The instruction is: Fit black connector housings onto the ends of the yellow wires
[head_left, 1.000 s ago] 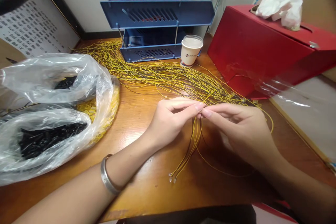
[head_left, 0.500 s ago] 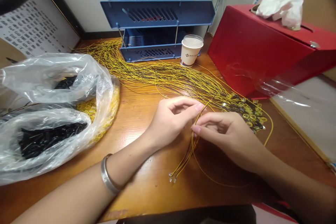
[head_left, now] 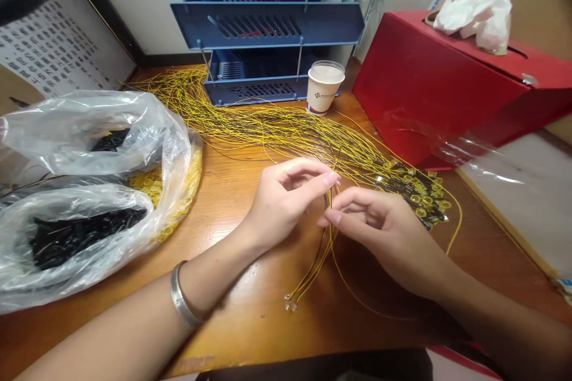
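Note:
A few thin yellow and black wires [head_left: 329,243] run between my two hands over the wooden table. My left hand [head_left: 290,196] pinches them near the top between thumb and fingertips. Just below and to the right, my right hand [head_left: 375,226] closes its thumb and finger on the same wires. Their lower ends carry small clear tips [head_left: 290,303] that hang toward the table's front. One long yellow strand loops out under my right hand. Behind my hands spreads a large bundle of yellow and black wires [head_left: 286,125], with yellow and black connectors [head_left: 417,193] at its right end.
At left, clear plastic bags [head_left: 172,149] hold black and yellow small parts. A blue tray rack [head_left: 268,27] and a paper cup [head_left: 325,88] stand at the back. A red tissue box [head_left: 447,83] is at right, on the wooden table [head_left: 227,309].
The upper ends of the held wires have swung from slanting right to nearly upright. My left hand has shifted slightly left, and both hands still pinch the wires.

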`<move>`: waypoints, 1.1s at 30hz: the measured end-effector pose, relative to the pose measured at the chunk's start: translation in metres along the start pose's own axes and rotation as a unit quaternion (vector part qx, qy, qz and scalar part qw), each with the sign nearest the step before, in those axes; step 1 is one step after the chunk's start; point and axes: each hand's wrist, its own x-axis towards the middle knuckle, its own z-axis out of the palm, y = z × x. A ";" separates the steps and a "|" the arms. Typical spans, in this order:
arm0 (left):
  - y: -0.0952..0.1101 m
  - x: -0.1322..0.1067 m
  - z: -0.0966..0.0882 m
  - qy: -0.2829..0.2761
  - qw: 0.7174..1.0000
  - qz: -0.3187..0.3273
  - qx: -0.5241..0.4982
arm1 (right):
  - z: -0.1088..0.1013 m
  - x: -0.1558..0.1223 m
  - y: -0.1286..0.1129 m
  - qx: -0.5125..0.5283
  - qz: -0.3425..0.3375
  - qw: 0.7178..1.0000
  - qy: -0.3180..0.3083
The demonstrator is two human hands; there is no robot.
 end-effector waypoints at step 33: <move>0.004 -0.001 0.001 -0.026 0.998 0.036 0.046 | -0.001 -0.003 -0.001 0.065 -0.027 0.995 0.066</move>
